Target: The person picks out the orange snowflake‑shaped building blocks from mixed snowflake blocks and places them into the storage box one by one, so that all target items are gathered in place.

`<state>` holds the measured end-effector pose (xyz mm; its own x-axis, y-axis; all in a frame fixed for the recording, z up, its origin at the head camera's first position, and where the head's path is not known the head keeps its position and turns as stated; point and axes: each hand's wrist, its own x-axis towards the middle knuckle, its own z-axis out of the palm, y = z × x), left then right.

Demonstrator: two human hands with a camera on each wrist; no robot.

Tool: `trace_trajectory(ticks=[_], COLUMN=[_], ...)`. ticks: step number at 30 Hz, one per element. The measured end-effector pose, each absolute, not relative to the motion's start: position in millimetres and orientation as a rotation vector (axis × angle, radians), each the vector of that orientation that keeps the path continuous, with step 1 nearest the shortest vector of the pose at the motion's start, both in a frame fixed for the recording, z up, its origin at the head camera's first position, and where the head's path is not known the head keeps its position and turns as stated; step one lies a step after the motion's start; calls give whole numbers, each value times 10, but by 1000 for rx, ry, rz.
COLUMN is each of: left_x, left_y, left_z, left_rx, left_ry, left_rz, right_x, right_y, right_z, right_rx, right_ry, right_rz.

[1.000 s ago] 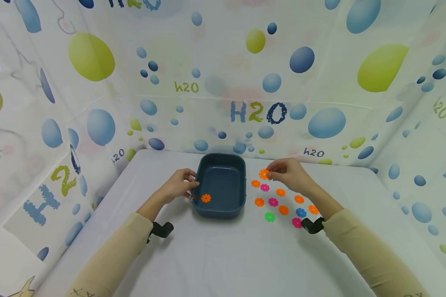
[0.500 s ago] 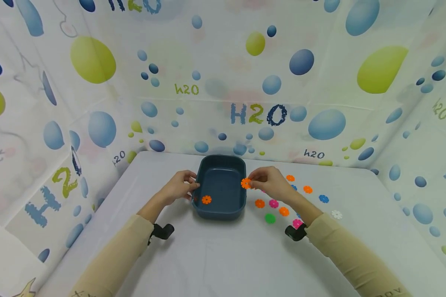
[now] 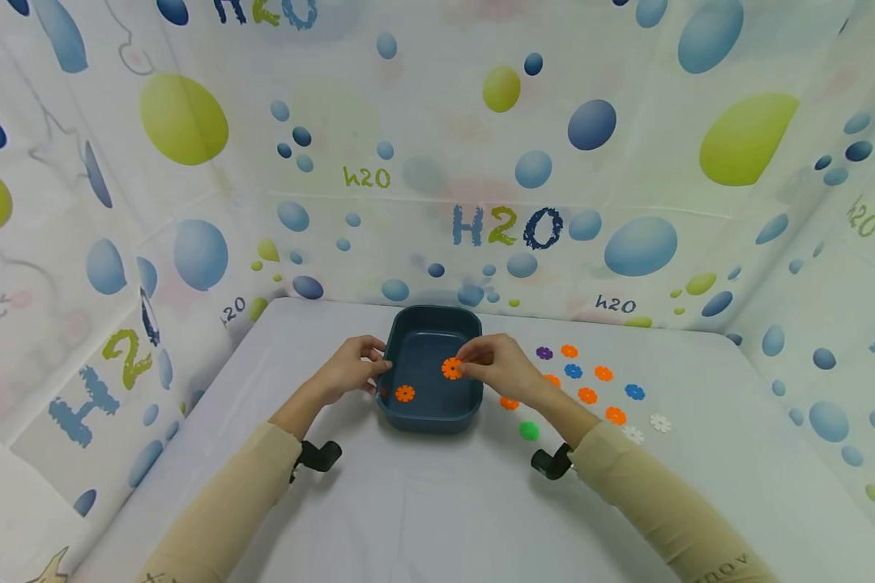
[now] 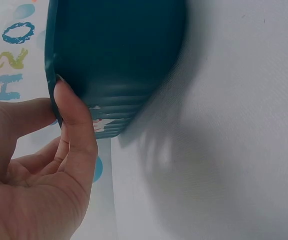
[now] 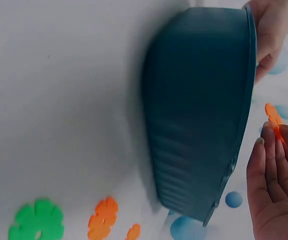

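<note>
A dark teal plastic bin (image 3: pixel 426 423) stands on the white cloth in the head view. My left hand (image 3: pixel 350 366) pinches its left rim, thumb on one side and fingers on the other, as the left wrist view shows the hand (image 4: pixel 53 170) up close. Between the thumb and fingertips of my right hand (image 3: pixel 506 371) is an orange flower-shaped disc (image 3: pixel 450 369), held over the bin's right half. From the right wrist, that disc (image 5: pixel 271 113) appears above rim level. Another orange flower disc (image 3: pixel 405 393) lies inside the bin, near its front left.
Right of the bin, flower discs lie scattered: several orange, a purple disc (image 3: pixel 544 353), a green disc (image 3: pixel 529 431), blue ones such as a blue disc (image 3: pixel 635 392), and a white disc (image 3: pixel 660 423). My right forearm covers some. A patterned curtain (image 3: pixel 437 178) rises behind the table.
My right hand has carried the orange flower disc leftward from among the scattered discs to over the bin. The left hand has stayed on the rim.
</note>
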<state>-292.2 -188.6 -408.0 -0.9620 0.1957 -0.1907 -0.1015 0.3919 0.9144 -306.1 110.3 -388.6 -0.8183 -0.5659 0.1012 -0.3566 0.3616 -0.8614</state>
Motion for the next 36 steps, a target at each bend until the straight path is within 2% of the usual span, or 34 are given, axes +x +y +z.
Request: trace_trajectory(ticks=[15,23,36], left_x=[-2914,-2924,-2932], left_y=[-1911,-1908,-1924], left_z=[-4089,-4068,-4088], left_rx=[74,99,98], left_ry=[2380,2357,2338], left_rz=[1587,1591,1607], right_x=[-3058,-3169,-3316], right_y=[606,361,173], right_z=[-4039,-4163,-4331], right_rx=[-845,-827,-678], right_ry=[2467,2546,2542], right_rz=[-1387,-1341,-1268])
